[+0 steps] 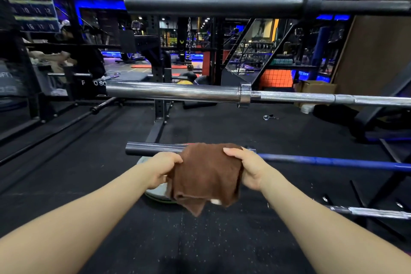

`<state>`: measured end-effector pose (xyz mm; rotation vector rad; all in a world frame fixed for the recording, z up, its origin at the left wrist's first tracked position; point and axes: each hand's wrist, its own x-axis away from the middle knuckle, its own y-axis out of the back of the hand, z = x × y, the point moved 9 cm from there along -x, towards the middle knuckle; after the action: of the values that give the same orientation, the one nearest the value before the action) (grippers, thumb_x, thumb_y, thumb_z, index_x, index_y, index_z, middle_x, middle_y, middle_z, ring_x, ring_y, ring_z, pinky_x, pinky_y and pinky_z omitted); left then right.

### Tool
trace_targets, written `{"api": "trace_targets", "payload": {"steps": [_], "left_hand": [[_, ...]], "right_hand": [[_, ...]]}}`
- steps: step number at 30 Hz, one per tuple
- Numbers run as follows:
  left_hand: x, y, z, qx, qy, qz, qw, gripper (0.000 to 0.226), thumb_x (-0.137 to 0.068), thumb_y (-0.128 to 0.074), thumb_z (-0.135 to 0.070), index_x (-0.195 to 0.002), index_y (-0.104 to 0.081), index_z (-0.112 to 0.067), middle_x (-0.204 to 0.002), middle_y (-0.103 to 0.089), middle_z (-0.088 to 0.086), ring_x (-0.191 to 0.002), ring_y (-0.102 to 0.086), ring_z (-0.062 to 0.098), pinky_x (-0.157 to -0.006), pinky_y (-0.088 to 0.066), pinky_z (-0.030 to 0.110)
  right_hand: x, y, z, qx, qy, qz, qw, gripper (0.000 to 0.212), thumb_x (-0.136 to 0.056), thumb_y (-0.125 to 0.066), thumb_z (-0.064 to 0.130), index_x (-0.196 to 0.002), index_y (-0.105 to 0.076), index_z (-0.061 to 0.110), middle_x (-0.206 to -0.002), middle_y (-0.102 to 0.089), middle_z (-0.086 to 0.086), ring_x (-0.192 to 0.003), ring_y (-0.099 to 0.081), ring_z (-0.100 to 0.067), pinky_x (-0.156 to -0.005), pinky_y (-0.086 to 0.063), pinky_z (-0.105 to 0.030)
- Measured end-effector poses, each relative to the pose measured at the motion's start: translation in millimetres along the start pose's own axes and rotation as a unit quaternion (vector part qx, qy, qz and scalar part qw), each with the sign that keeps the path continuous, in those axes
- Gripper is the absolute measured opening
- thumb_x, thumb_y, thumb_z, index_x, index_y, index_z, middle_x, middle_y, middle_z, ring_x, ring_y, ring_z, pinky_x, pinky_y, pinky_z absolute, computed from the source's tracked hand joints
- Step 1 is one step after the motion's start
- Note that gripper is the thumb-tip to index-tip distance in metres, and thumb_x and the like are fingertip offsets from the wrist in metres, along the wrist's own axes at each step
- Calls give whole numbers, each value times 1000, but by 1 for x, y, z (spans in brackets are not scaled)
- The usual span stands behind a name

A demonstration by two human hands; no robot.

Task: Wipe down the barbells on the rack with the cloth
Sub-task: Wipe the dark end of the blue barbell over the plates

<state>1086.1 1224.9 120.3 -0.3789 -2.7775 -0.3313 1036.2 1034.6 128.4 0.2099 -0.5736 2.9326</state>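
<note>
Both hands were on the job here. The left hand [165, 168] had its grip curled tight on the left edge of the brown terry cloth [205, 176], and the right hand [245, 168] had its fingers wrapped over the cloth's right edge, so the rag was stretched between the two and draped over the sleeve of the lowest barbell, the one with a grey ribbed steel sleeve and a blue shaft [153, 148]. The sleeve's bare end stuck out to the left of the cloth, and the blue shaft ran off to the right edge of the view.

Handling-wise, I'd say the cloth was soft, light and floppy; its loose corners hung down below the hands, with a small white tag showing at the bottom. Holding it by both edges looked like the sensible way to saddle it over the bar. The bar itself looked heavy and stiff, so it shouldn't budge, though the ribbed sleeve could snag the pile a bit.

Above it sat a shiny chrome barbell [173, 92] at mid height and a matte dark-grey barbell [211, 1] at the top, neither touched by the hands. Under the cloth, a round pale weight plate [155, 193] lay on the black rubber floor [111, 229].
</note>
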Motion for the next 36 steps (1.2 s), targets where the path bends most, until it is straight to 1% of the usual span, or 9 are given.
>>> {"api": "trace_targets", "payload": {"steps": [3, 5, 9, 15, 20, 23, 30, 33, 36], "left_hand": [[-2, 2, 0, -105, -64, -38, 992, 27, -91, -57, -14, -66, -49, -19, -71, -46, 0, -66, -40, 13, -65, -42, 26], [2, -12, 12, -16, -38, 31, 999, 16, -90, -62, -33, -83, -58, -19, -81, -56, -3, -77, -50, 11, -70, -39, 24], [13, -46, 29, 124, 20, 174, 977, 57, -68, -66, -50, -112, -64, -13, -112, -67, 5, -105, -61, 21, -100, -44, 36], [-2, -55, 25, 232, 21, 151, 961, 52, -74, -69, -35, -115, -64, -2, -109, -69, 16, -102, -66, 29, -86, -53, 42], [-29, -53, 16, 295, 27, 96, 950, 32, -91, -60, -26, -113, -64, -3, -93, -73, 14, -76, -71, 23, -65, -58, 34], [-44, -69, -5, 290, 13, 114, 950, 26, -93, -57, -24, -112, -63, -9, -82, -73, 10, -66, -71, 20, -55, -58, 32], [-117, -71, -60, -39, -144, -2, 989, 41, -93, -56, -35, -125, -50, -10, -124, -54, 6, -111, -55, 22, -93, -42, 30], [-140, -49, -67, -332, -201, -75, 918, 43, -89, -59, -37, -127, -50, -20, -131, -45, 6, -122, -46, 24, -103, -36, 33], [-147, -25, -52, -499, -218, -78, 835, 53, -85, -62, -45, -132, -45, -28, -134, -42, -3, -129, -36, 19, -104, -28, 35]], "right_hand": [[-1, -8, 6, 46, 33, 12, 998, 11, -88, -60, 1, -96, -63, 7, -88, -69, -10, -79, -64, -22, -78, -52, -34], [-3, -16, 3, 56, 26, 34, 998, 12, -90, -57, -1, -95, -63, 9, -84, -70, -8, -76, -65, -19, -77, -53, -32], [-5, -35, -10, 54, -9, 96, 994, 15, -91, -55, 0, -96, -64, 12, -82, -72, -6, -73, -69, -17, -69, -56, -30], [-20, -38, 1, 148, 75, 15, 986, 23, -81, -72, 5, -88, -52, 12, -85, -63, -7, -74, -62, -17, -72, -52, -32], [-27, -14, -8, 257, 27, -22, 966, 54, -81, -71, 41, -121, -43, 17, -106, -59, 1, -94, -59, -9, -84, -47, -29], [-34, -1, -14, 245, 31, -22, 969, 35, -90, -65, 24, -118, -50, 9, -111, -64, -5, -99, -64, -17, -88, -53, -32], [-74, 53, 40, 389, 122, -236, 882, 17, -94, -56, 17, -108, -47, 12, -105, -61, -7, -104, -58, -27, -93, -44, -37], [-91, 67, 33, 523, 49, -263, 809, 28, -96, -51, 23, -116, -35, 11, -112, -57, -14, -110, -53, -35, -87, -41, -39], [-94, 56, 39, 667, 130, -319, 661, 45, -90, -52, 14, -133, -38, 12, -128, -45, -14, -118, -42, -35, -92, -39, -44]]}}
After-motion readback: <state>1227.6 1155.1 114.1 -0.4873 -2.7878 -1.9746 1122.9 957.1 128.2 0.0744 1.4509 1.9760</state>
